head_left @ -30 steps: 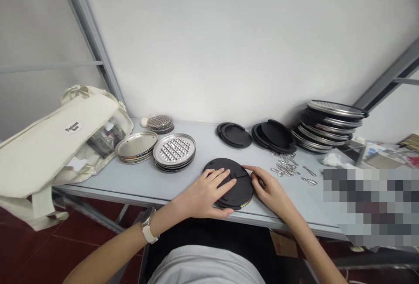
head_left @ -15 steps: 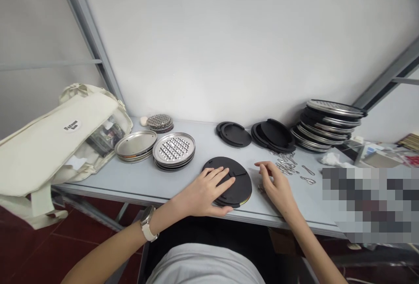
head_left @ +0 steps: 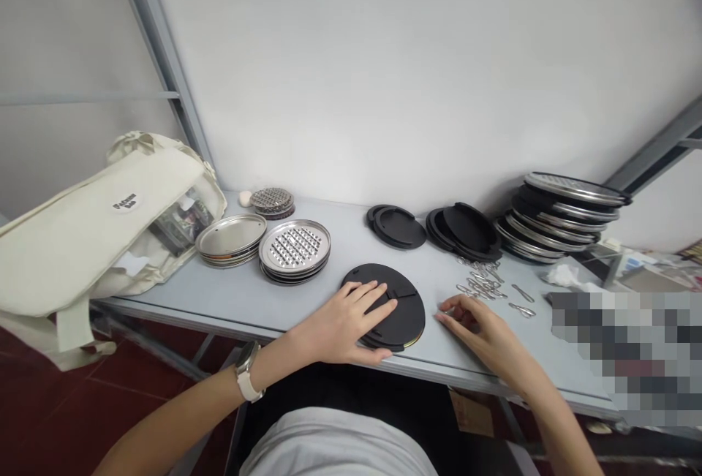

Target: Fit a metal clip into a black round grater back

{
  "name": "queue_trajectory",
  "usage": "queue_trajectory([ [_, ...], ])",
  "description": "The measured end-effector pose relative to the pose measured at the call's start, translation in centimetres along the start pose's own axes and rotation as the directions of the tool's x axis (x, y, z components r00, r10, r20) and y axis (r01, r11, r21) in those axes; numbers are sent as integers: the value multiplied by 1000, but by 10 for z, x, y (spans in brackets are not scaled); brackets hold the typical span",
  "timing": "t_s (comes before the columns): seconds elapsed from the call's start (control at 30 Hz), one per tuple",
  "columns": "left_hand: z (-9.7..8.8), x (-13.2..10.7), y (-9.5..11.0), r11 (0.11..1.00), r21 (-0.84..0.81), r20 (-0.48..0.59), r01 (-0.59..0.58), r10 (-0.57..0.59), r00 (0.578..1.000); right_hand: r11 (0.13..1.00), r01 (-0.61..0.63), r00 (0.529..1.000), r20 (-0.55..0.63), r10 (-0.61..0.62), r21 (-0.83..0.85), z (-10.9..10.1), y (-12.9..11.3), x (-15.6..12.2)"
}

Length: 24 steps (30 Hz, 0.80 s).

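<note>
The person's left hand (head_left: 343,326) lay flat on a round black disc (head_left: 392,308), which sat at the front of the worktop (head_left: 334,249), close to its edge. The disc topped a short stack, and a thin coloured rim showed beneath it. Its fingers (head_left: 373,297) were spread and pressed down rather than pinching, probably to keep the stack from sliding. A wristwatch (head_left: 246,372) with a pale strap sat on that wrist. The right hand (head_left: 480,330) was empty and lay just beside the disc without touching it. Its fingers (head_left: 453,314) were extended and loosely together, pinching nothing, and pointed toward the disc.

Seven round stacks stood on the worktop, counting the one under the left hand. Their exact layers could not be counted. Farther back were a small stack of grater plates (head_left: 271,200), a stack of plain steel plates (head_left: 230,240), a larger stack of perforated grater plates (head_left: 295,246), and two stacks of black discs (head_left: 398,227) (head_left: 466,231). At the right end stood a taller stack of steel plates (head_left: 559,216), sorted apart from the rest, as if by kind. Beyond the right hand lay a small heap of metal clips (head_left: 480,280), with two loose clips (head_left: 522,292) (head_left: 521,309) apart from it. A canvas tote bag (head_left: 110,227) slumped at the left end.
</note>
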<state>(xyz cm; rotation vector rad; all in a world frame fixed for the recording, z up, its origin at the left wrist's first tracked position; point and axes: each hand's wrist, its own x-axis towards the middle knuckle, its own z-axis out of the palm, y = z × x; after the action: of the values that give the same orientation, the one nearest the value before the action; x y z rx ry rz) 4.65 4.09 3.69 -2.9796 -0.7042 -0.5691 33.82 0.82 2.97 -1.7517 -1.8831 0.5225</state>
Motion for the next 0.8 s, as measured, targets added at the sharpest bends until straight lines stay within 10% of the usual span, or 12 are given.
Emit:
queue_trajectory([
  [0.8, 0, -1, 0, 1000, -3, -23, 4, -4, 1000, 989, 139, 980, -151, -130, 51, 12, 4, 3],
])
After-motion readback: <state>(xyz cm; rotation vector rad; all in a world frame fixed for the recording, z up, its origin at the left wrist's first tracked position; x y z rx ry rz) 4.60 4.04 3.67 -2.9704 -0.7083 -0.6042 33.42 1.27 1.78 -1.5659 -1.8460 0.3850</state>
